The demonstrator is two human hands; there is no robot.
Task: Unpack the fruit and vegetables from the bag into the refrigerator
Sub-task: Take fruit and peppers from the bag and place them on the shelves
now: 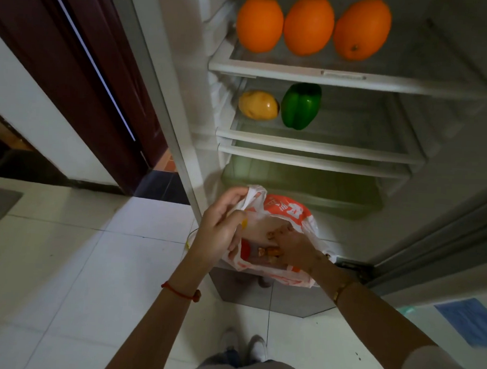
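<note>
An orange-and-white plastic bag (288,214) hangs in front of the open refrigerator's lower part. My left hand (220,230) grips the bag's white handle at its left rim. Reaching down inside the bag, my right hand (292,248) has its fingers among small orange-brown items; whether it grips one I cannot tell. Three oranges (309,25) sit in a row on the top shelf (339,75). A yellow potato-like vegetable (258,104) and a green bell pepper (300,106) rest on the middle shelf (322,146).
Below the shelves is a clear crisper drawer (306,187). The refrigerator door (440,248) stands open at the right. A dark red door (83,65) is at the left. White floor tiles (80,261) lie below, with my shoes (243,346) near the bottom.
</note>
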